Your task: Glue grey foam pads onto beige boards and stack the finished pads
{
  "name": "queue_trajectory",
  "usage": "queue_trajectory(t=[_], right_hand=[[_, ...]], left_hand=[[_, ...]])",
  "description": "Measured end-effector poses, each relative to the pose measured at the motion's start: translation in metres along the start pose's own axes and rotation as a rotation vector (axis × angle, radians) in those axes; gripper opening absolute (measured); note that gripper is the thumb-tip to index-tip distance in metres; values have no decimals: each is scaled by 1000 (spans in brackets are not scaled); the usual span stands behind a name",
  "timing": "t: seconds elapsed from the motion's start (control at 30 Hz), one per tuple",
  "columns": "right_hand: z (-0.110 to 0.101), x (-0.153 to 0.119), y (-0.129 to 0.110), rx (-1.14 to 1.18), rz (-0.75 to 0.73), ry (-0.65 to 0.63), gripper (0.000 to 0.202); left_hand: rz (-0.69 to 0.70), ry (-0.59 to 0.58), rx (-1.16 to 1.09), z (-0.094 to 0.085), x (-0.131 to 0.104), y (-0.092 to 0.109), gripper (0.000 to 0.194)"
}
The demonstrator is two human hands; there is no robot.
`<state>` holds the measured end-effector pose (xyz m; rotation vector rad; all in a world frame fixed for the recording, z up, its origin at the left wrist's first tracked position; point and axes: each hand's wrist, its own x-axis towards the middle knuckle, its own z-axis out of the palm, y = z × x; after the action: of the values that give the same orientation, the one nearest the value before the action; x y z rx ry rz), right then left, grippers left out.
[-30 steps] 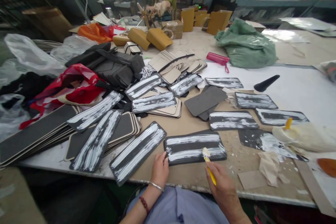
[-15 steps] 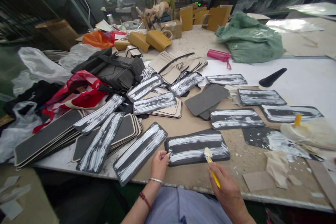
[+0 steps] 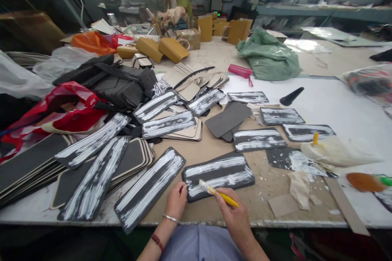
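Observation:
My right hand (image 3: 234,210) is closed round the yellow handle of a brush (image 3: 226,198). White paste covers the brush tip, which rests on the lower left part of a dark panel (image 3: 219,171) bearing two white streaked bands. At that panel's left edge is my left hand (image 3: 177,200), its fingers pressed together on the corner. To the left a coated panel (image 3: 150,187) lies slanted near the table's front edge. Further coated panels, such as one at the right (image 3: 259,139), lie around, and two plain dark panels (image 3: 229,119) overlap behind.
Stacks of dark panels (image 3: 134,157) and a red bag (image 3: 73,106) fill the left. At the right are a glue-smeared bag (image 3: 343,151), an orange bottle (image 3: 364,182) and a black tool (image 3: 291,96). A person (image 3: 174,2) works at the back.
The brush in my right hand has moved left along the lower white band, to the panel's left end. My left hand stays at the panel's left corner. The view has shifted to the right.

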<state>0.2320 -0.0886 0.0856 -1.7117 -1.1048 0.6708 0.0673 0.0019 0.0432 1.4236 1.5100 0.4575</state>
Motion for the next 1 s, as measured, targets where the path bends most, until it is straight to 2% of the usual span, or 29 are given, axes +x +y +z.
queue_trajectory(t=[0.07, 0.13, 0.27, 0.33, 0.4, 0.53, 0.63, 0.7, 0.77, 0.87, 1.0], right_hand=[[5, 8, 8, 143, 172, 12, 26], [-8, 17, 25, 195, 301, 106, 35], [-72, 31, 60, 12, 421, 389, 46], [-100, 34, 66, -79, 446, 460, 48], [-114, 33, 64, -124, 448, 489, 48], [-112, 26, 55, -28, 463, 517, 48], [-107, 19, 58, 105, 502, 463, 49], [-111, 15, 63, 67, 512, 441, 48], [-119, 15, 63, -28, 501, 475, 47], [-125, 25, 57, -49, 458, 535, 46], [-107, 56, 54, 174, 397, 508, 46]], left_hand=[[-13, -22, 5, 0, 0, 0, 22], [-32, -39, 23, 1, 0, -1, 21], [-56, -64, 70, 1, 0, -1, 20], [-55, -70, 81, 1, 0, -1, 20], [-65, -76, 83, 1, 0, -1, 21], [-73, -85, 81, 0, 1, -3, 23], [-61, -78, 79, 0, 1, -3, 26], [-60, -69, 71, 0, 1, -3, 29], [-73, -56, 51, 1, 1, -3, 35], [-95, -42, 13, 2, 1, -5, 45], [-107, -37, 5, 3, 0, -7, 53]])
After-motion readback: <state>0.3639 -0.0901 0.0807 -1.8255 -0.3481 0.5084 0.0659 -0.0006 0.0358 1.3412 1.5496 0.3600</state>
